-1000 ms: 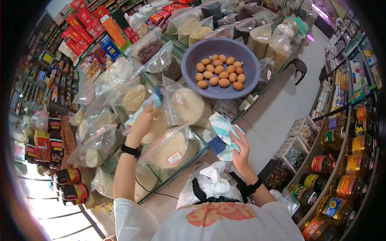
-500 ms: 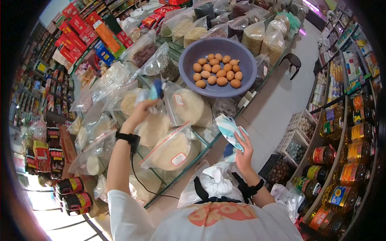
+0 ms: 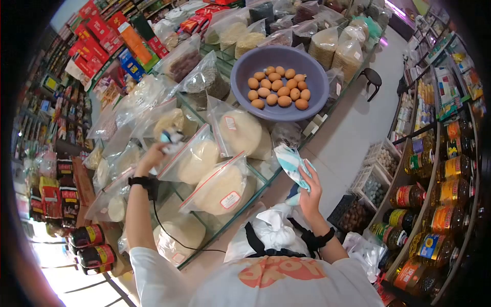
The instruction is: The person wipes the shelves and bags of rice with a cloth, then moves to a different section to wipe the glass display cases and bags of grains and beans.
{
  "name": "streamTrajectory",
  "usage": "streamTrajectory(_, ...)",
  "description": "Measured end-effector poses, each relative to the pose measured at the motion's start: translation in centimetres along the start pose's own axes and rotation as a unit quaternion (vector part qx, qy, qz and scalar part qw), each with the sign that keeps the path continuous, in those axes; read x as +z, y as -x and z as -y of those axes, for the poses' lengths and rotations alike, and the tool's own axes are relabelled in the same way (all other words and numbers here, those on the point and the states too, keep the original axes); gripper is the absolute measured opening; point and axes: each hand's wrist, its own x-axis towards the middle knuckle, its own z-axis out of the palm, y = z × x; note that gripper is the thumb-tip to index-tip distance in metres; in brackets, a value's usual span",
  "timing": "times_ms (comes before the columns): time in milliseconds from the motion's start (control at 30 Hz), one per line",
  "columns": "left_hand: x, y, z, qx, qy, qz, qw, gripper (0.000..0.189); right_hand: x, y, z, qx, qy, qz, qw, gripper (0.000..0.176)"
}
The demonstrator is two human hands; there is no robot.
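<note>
My left hand (image 3: 151, 156) is closed on a bunched blue-and-white cloth (image 3: 173, 139), partly smeared by motion. It hovers over the left part of the display, beside clear zip bags of pale grain. Closest to it is an upright bag of cream-coloured grain (image 3: 197, 159). Another bag with a red-edged label (image 3: 220, 192) leans in front. My right hand (image 3: 310, 188) grips a light blue, white and navy cloth (image 3: 290, 165) near the counter's front edge; its upper end sticks up past the fingers. Both wrists wear black bands.
A purple basin (image 3: 239, 94) holding several brown eggs stands on the counter beyond my hands. A glass divider edge (image 3: 266, 187) runs along the front. Oil bottles (image 3: 432, 221) line the right shelf, and crates (image 3: 369, 181) stand on the floor. A black cable (image 3: 171, 233) hangs from my left wrist.
My left hand has swung left and down with its cloth, away from the bags near the basin. A bag of grain it partly covered now shows. My right hand has barely moved.
</note>
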Motion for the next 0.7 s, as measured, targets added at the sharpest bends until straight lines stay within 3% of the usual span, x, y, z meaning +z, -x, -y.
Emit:
streamTrajectory(67, 0.5, 2.9, -3.7, -0.066, -0.108, 0.031, 0.991, 0.045, 0.3, -0.5, 0.2, 0.004, -0.014, 0.008, 1.000, 0.059)
streamTrajectory(100, 0.5, 3.2, -1.9, -0.071, -0.106, 0.029, 0.991, 0.045, 0.4, -0.7, 0.7, -0.010, -0.009, 0.014, 1.000, 0.059)
streamTrajectory(167, 0.4, 3.8, 3.2, -0.191, 0.010, 0.156, 0.969, 0.044, 0.8, -1.1, 0.7, -0.024, -0.007, 0.026, 0.999, 0.058)
streamTrajectory(233, 0.1, 6.3, 2.7, -0.201, 0.008, 0.161, 0.966, 0.046, 1.3, -1.3, 0.4, -0.027, -0.013, 0.042, 0.999, 0.057)
streamTrajectory(300, 1.6, 8.0, 2.8, -0.192, 0.235, -0.064, 0.951, 0.047, 1.8, -1.6, 0.2, -0.023, -0.021, 0.058, 0.998, 0.056)
streamTrajectory(367, 5.4, 7.1, 3.3, -0.117, 0.366, -0.152, 0.911, 0.049, 2.1, -1.9, 0.0, -0.022, -0.025, 0.079, 0.996, 0.056)
streamTrajectory(467, 10.1, 6.1, 4.0, -0.185, 0.459, -0.158, 0.855, 0.044, 3.0, -2.6, 0.2, -0.033, -0.020, 0.107, 0.993, 0.062)
streamTrajectory(533, 12.2, 5.8, 5.3, -0.262, 0.632, -0.148, 0.714, 0.040, 3.3, -2.9, 0.4, -0.041, -0.031, 0.125, 0.991, 0.064)
streamTrajectory(567, 12.6, 6.4, 5.4, -0.261, 0.633, -0.153, 0.713, 0.040, 3.5, -3.0, 0.4, -0.043, -0.034, 0.129, 0.990, 0.064)
streamTrajectory(633, 13.5, 8.7, 4.3, -0.361, 0.613, -0.037, 0.701, 0.038, 3.6, -3.0, 0.2, -0.042, -0.037, 0.138, 0.989, 0.065)
streamTrajectory(700, 14.0, 10.6, 4.6, -0.354, 0.630, 0.006, 0.692, 0.037, 3.5, -3.0, 0.1, -0.049, -0.040, 0.143, 0.988, 0.066)
